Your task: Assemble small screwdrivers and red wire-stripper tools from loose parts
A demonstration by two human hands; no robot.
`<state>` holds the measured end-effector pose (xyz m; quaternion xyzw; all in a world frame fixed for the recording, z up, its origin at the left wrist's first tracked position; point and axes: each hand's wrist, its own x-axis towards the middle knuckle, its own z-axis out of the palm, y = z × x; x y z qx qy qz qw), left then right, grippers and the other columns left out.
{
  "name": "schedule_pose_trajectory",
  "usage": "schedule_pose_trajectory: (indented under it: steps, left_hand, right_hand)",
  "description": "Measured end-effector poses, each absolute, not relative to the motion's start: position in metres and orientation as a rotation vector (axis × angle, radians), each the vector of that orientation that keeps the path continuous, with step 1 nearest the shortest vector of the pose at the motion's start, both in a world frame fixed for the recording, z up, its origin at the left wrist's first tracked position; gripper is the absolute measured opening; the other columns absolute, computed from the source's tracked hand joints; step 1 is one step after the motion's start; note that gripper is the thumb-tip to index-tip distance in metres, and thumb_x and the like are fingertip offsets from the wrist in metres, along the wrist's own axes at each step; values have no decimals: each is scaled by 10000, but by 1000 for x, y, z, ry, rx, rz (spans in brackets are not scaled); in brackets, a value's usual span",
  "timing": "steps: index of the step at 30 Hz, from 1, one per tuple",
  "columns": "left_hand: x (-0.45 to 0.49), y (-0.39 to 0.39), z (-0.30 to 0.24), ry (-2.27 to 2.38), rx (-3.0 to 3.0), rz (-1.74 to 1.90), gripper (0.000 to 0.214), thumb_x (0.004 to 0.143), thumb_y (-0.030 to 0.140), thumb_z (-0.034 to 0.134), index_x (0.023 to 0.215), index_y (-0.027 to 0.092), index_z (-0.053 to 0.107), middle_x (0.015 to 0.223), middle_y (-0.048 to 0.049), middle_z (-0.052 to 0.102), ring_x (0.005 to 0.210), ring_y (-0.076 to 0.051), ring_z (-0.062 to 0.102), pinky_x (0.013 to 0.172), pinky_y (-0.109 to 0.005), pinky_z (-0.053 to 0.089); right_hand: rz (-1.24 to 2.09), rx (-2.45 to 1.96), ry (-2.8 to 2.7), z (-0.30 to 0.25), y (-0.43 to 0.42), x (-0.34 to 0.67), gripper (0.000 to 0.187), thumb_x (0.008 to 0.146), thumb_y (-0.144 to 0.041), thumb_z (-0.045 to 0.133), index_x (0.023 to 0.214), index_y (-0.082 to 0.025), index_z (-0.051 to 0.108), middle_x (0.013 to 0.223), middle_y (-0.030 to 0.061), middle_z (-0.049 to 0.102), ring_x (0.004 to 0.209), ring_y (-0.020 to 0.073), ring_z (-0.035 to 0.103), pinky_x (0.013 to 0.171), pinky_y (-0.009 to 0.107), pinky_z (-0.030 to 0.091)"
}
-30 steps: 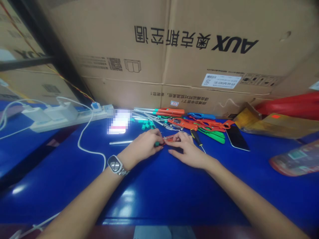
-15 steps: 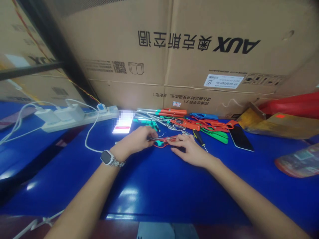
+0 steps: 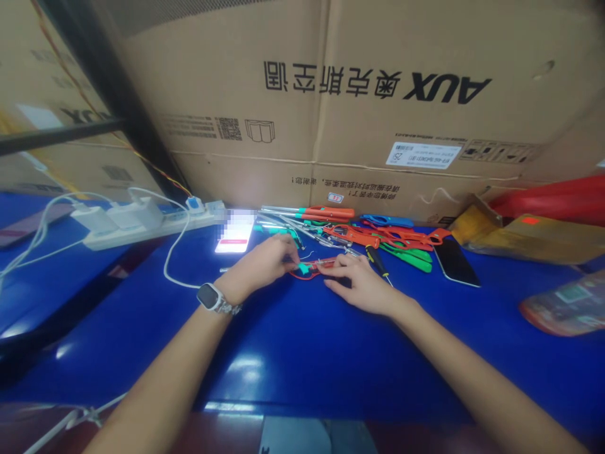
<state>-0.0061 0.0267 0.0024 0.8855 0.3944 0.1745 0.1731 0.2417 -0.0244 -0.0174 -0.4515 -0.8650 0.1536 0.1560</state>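
Nearing the green piece (image 3: pixel 305 269), left hand (image 3: pixel 270 261), narrow, hold unclear, joins work on the red casing (image 3: pixel 326 261) right hand (image 3: pixel 358 282) holds

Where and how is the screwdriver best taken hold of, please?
Probably by its thick black-and-yellow handle, from above and slightly from the near right. The screwdriver lies slanted, its thin shaft pointing toward the person. The right hand is close on the left, and green parts lie to the far right, so those sides seem tighter.
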Motion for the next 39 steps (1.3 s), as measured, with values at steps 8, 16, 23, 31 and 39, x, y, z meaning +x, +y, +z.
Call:
schedule_pose_trajectory:
  steps: [8,16,23,31,39]
  left_hand:
    - [0,25,-2,1081,2505,497,53,835,126,664,845,154,707,966,-64,644,918,-200,604,836,-332,494]
    - [0,20,4,1176,2600,389,104,818,78,633,838,161,693,978,-71,642,963,-222,593,828,-332,491]
    - [16,2,20,1351,2789,171,181,854,30,525,829,130,674,982,-107,646,899,-234,615,776,-346,486]
    - [23,-8,17,1410,2965,44,237,797,-27,492,897,102,664,946,-136,635,974,-286,616,845,-392,499]
    - [37,-13,35,1532,2862,-148,263,745,-81,522,896,85,660,947,-171,668,955,-308,646,805,-386,518]
  right_hand:
    - [447,-1293,-2476,-17,-24,241,336,967,-364,550,1291,-337,633,925,37,600,974,222,549,899,411,312]
    - [440,-1279,-2487,-17,-23,242,343,972,-381,537,1306,-369,614,910,29,589,968,226,555,887,406,316]
    - [442,-1278,-2499,-16,-24,242,351,974,-373,538,1316,-342,611,915,31,580,960,219,546,893,410,312]
    - [444,-1285,-2509,-15,-25,240,342,973,-369,537,1299,-318,626,941,41,588,980,224,540,908,414,314]
    - [486,-1295,-2524,-11,-27,236,368,971,-365,533,1329,-310,601,1035,65,610,1043,245,530,918,429,319]
